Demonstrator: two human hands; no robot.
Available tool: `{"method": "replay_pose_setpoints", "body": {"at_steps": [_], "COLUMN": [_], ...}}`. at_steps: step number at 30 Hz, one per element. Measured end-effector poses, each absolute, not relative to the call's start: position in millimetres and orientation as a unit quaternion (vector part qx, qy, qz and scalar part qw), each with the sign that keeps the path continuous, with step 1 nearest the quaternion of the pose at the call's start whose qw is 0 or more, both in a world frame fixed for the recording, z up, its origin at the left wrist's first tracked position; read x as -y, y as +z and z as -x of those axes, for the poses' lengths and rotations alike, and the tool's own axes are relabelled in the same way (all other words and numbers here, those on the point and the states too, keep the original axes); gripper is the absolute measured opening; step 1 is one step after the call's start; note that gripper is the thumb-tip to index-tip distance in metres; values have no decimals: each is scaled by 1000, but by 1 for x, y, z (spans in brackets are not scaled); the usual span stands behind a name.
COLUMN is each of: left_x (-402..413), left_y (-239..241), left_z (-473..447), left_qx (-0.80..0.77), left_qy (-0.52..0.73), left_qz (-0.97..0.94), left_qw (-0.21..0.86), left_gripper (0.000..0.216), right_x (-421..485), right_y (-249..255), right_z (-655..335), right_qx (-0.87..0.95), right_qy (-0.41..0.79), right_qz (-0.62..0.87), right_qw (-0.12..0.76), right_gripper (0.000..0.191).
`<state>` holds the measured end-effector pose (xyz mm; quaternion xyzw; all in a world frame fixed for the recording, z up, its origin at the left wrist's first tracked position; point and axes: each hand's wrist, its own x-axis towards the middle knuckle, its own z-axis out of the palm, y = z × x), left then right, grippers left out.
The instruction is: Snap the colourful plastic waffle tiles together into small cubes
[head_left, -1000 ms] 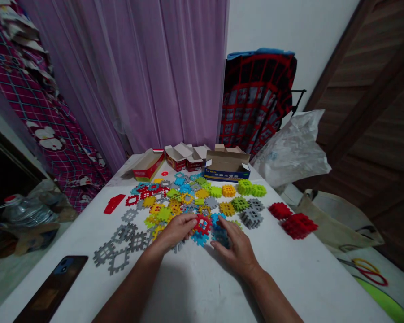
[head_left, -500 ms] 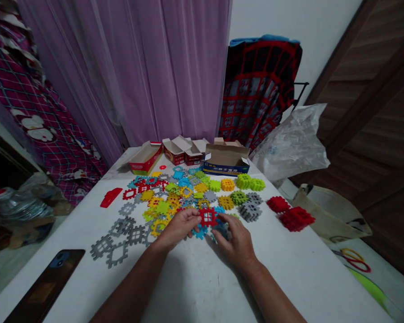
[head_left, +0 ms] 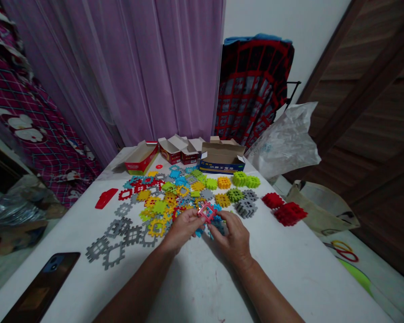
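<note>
holding red piece (head_left: 202, 209) | left fingers (head_left: 193, 222) clamped on it | right fingers (head_left: 226, 217) touching (grip unclear)

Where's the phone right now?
In the head view, the phone lies at the lower left, on the white table, below and left of the loose grey pieces, well left of the person's left hand.

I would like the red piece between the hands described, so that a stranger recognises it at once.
On the white table, find the left hand and right hand, close together near the middle. Between them is the red piece, a squarish toothed frame with an opening. Unlike the red stacks on the right, this single piece is held by the left hand.
</note>
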<state>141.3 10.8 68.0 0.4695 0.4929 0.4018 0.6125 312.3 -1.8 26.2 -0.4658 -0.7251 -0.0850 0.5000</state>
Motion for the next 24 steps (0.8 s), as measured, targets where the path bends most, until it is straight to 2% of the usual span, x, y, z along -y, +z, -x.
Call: {"method": "replay_pose_setpoints", "body": {"at_steps": [9, 16, 21, 24], "left_x": [-11, -10, -13, -6], "left_y": [65, 66, 57, 45], "left_z": [-142, -142, -134, -132], "left_qx": [-484, -479, -524, -538], "left_qy": [403, 389, 474, 493], "left_qz": [-477, -506, -551, -597], "left_qw": [613, 603, 444, 333], "left_gripper": [50, 54, 45, 35], "right_x": [3, -3, -8, -3], "right_y": [24, 35, 52, 52], "right_z": [-309, -329, -423, -488], "right_qx": [712, 684, 568, 483], "right_qy": [-46, -63, -140, -203], "right_qz": [496, 511, 611, 686], "right_qw": [496, 517, 534, 504], "right_gripper": [25, 21, 31, 41]}}
